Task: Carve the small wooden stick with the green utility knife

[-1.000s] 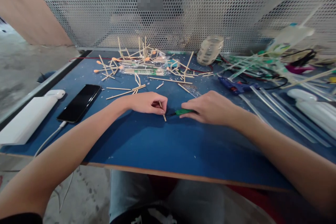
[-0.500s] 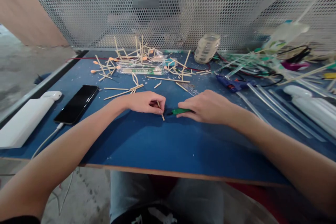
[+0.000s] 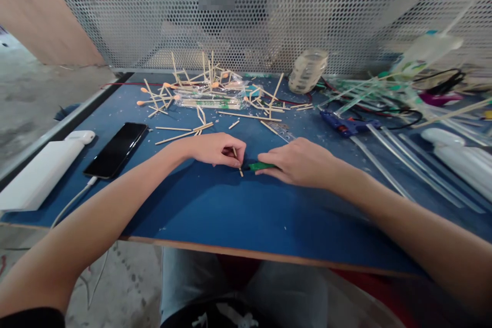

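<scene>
left hand pinching short wooden stick on table; right hand gripping green-handled tool, tip at stick.

Both arms are bare and reach forward from the lower corners of the view, converging toward the middle. The left forearm runs up and to the right with a straight wrist. The left hand lies palm down, knuckles upward. Its thumb and forefinger are pinched together at the tips, the other 3 fingers curled in beside them. The right forearm comes in from the lower right, slanting up and to the left. The right hand is also palm down, fingers bent and closed in a grip, fingertips aimed left. The 2 hands sit near each other, fingertips almost meeting but apart.
</scene>
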`<action>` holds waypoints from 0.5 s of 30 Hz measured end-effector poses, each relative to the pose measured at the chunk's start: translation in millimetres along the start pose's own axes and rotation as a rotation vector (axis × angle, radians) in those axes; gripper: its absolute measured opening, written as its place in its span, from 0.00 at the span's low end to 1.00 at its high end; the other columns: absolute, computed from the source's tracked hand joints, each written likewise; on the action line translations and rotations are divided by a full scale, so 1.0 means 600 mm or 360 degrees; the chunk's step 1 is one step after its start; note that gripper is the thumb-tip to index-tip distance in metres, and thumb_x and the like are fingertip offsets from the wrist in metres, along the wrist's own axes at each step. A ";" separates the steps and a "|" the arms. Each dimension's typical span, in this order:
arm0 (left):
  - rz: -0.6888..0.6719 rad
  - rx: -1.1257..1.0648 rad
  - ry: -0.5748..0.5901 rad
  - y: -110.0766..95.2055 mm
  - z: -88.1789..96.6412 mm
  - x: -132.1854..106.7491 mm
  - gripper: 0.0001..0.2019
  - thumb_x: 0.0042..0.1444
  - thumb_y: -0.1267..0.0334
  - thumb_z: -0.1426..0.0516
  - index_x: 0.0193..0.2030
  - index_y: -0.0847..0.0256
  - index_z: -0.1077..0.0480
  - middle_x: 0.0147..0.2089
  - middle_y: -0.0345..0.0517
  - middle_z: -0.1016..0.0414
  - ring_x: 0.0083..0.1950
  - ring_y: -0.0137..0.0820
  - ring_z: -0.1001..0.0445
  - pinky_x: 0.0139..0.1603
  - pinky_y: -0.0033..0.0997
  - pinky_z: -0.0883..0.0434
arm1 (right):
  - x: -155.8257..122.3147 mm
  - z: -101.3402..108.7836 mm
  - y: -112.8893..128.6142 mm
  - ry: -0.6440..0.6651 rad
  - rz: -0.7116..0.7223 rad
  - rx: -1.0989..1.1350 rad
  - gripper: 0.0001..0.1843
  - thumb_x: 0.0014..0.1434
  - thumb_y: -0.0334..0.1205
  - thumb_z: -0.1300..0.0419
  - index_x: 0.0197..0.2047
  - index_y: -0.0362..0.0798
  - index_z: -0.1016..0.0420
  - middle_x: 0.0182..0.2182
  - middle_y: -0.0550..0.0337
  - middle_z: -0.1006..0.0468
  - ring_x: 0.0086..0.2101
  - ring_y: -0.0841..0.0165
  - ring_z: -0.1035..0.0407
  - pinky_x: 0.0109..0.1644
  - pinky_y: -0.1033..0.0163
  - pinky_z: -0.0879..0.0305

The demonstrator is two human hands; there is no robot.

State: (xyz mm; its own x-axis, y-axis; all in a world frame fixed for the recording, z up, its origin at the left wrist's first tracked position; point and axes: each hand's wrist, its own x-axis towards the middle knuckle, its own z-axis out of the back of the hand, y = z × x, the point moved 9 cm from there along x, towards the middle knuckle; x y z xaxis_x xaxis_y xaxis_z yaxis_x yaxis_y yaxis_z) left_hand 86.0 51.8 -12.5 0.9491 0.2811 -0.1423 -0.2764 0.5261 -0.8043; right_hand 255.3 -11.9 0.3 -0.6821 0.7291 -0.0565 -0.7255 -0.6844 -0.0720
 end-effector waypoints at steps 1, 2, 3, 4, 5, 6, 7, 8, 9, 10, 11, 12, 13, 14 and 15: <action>0.0015 -0.0012 0.0011 0.001 -0.001 0.000 0.16 0.77 0.46 0.27 0.46 0.55 0.19 0.36 0.37 0.18 0.32 0.29 0.25 0.36 0.29 0.30 | 0.001 -0.002 0.002 0.0010 0.0013 0.0008 0.30 0.95 0.63 0.48 0.49 0.54 0.14 0.32 0.57 0.16 0.31 0.59 0.28 0.38 0.52 0.55; 0.0026 -0.0020 0.0021 0.001 -0.002 0.000 0.15 0.77 0.46 0.27 0.47 0.55 0.18 0.35 0.37 0.19 0.31 0.29 0.26 0.35 0.29 0.29 | 0.002 -0.004 0.003 0.0011 0.0016 0.0012 0.30 0.95 0.63 0.48 0.48 0.54 0.15 0.31 0.57 0.17 0.31 0.59 0.27 0.38 0.52 0.54; 0.0031 -0.0020 0.0028 0.002 -0.002 -0.001 0.15 0.77 0.47 0.28 0.47 0.55 0.18 0.34 0.36 0.20 0.31 0.29 0.26 0.34 0.29 0.29 | 0.003 -0.006 0.003 0.0015 0.0019 0.0018 0.30 0.95 0.62 0.47 0.48 0.54 0.15 0.31 0.57 0.17 0.31 0.60 0.27 0.38 0.52 0.54; 0.0029 -0.0016 0.0033 0.001 -0.002 -0.001 0.14 0.77 0.48 0.28 0.47 0.55 0.18 0.34 0.36 0.20 0.31 0.29 0.26 0.34 0.29 0.30 | 0.003 -0.006 0.003 0.0015 0.0017 0.0021 0.30 0.95 0.62 0.47 0.48 0.54 0.15 0.31 0.57 0.17 0.31 0.60 0.27 0.38 0.52 0.54; 0.0021 -0.0011 0.0033 0.001 -0.002 -0.001 0.14 0.77 0.48 0.27 0.47 0.55 0.17 0.34 0.37 0.20 0.31 0.29 0.26 0.34 0.29 0.30 | 0.004 -0.006 0.002 0.0012 0.0011 0.0020 0.29 0.95 0.62 0.47 0.49 0.54 0.14 0.31 0.57 0.17 0.31 0.60 0.27 0.38 0.52 0.54; 0.0010 -0.0009 0.0028 0.000 -0.001 0.000 0.13 0.76 0.49 0.27 0.46 0.56 0.18 0.35 0.37 0.19 0.32 0.29 0.25 0.35 0.29 0.31 | 0.004 -0.006 0.002 0.0015 0.0008 0.0018 0.29 0.95 0.62 0.47 0.50 0.54 0.14 0.32 0.56 0.16 0.31 0.60 0.27 0.38 0.52 0.54; 0.0001 -0.0008 0.0021 -0.001 -0.001 0.000 0.13 0.75 0.50 0.28 0.45 0.56 0.18 0.35 0.38 0.18 0.33 0.29 0.25 0.36 0.29 0.31 | 0.003 -0.006 0.002 0.0023 0.0011 0.0016 0.29 0.95 0.62 0.47 0.51 0.55 0.14 0.32 0.56 0.16 0.31 0.59 0.27 0.38 0.52 0.54; -0.0008 -0.0005 0.0011 -0.001 0.000 0.000 0.13 0.75 0.50 0.28 0.45 0.56 0.17 0.36 0.39 0.17 0.33 0.29 0.25 0.37 0.29 0.31 | 0.003 -0.006 0.002 0.0036 0.0015 0.0016 0.28 0.95 0.62 0.46 0.51 0.55 0.13 0.32 0.56 0.16 0.31 0.59 0.27 0.38 0.52 0.54; -0.0016 0.0003 -0.0001 -0.002 0.001 0.000 0.12 0.75 0.51 0.28 0.45 0.56 0.17 0.36 0.39 0.17 0.34 0.29 0.25 0.38 0.30 0.31 | 0.002 -0.006 0.001 0.0050 0.0016 0.0015 0.28 0.95 0.61 0.46 0.50 0.55 0.14 0.32 0.56 0.16 0.31 0.59 0.26 0.38 0.52 0.54; -0.0026 0.0014 -0.0008 -0.003 0.001 0.000 0.11 0.75 0.51 0.28 0.46 0.56 0.17 0.36 0.39 0.16 0.34 0.29 0.25 0.40 0.30 0.31 | 0.001 -0.005 0.000 0.0061 0.0016 0.0017 0.28 0.95 0.61 0.46 0.49 0.54 0.14 0.31 0.56 0.16 0.32 0.58 0.26 0.39 0.52 0.53; -0.0036 0.0029 -0.0011 -0.005 0.001 0.000 0.11 0.75 0.52 0.28 0.46 0.56 0.16 0.36 0.39 0.16 0.34 0.29 0.25 0.41 0.31 0.30 | 0.001 -0.004 0.000 0.0066 0.0019 0.0022 0.28 0.95 0.60 0.46 0.49 0.54 0.15 0.31 0.56 0.16 0.31 0.58 0.26 0.39 0.52 0.53; -0.0050 0.0044 -0.0017 -0.007 0.001 0.001 0.10 0.75 0.53 0.28 0.46 0.56 0.16 0.36 0.38 0.16 0.34 0.29 0.25 0.42 0.31 0.30 | 0.000 -0.002 0.000 0.0061 0.0022 0.0028 0.28 0.95 0.59 0.46 0.48 0.54 0.15 0.31 0.56 0.17 0.31 0.59 0.27 0.39 0.52 0.52; -0.0067 0.0055 -0.0022 -0.009 0.002 0.001 0.10 0.75 0.54 0.28 0.45 0.56 0.15 0.36 0.38 0.16 0.34 0.29 0.25 0.43 0.31 0.31 | 0.000 -0.001 0.000 0.0051 0.0025 0.0032 0.28 0.96 0.59 0.47 0.48 0.54 0.15 0.31 0.56 0.17 0.30 0.60 0.28 0.38 0.52 0.52; -0.0082 0.0057 -0.0026 -0.011 0.002 0.001 0.09 0.74 0.55 0.28 0.44 0.56 0.15 0.36 0.38 0.16 0.34 0.29 0.26 0.43 0.31 0.31 | 0.000 0.000 0.000 0.0043 0.0032 0.0037 0.28 0.96 0.59 0.47 0.49 0.54 0.15 0.31 0.56 0.17 0.30 0.60 0.29 0.38 0.52 0.53; -0.0093 0.0052 -0.0030 -0.012 0.002 0.002 0.08 0.74 0.56 0.28 0.44 0.56 0.16 0.36 0.39 0.16 0.35 0.29 0.26 0.44 0.31 0.30 | 0.000 0.000 0.001 0.0037 0.0041 0.0043 0.28 0.96 0.60 0.47 0.50 0.54 0.15 0.31 0.57 0.17 0.30 0.61 0.29 0.38 0.53 0.53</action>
State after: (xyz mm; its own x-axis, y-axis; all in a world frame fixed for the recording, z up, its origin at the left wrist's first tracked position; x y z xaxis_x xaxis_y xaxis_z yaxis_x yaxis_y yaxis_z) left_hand 88.8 49.2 -6.3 0.9607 0.2643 -0.0846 -0.2259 0.5678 -0.7915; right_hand 255.1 -12.4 0.2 -0.6985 0.7110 -0.0814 -0.7102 -0.7026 -0.0431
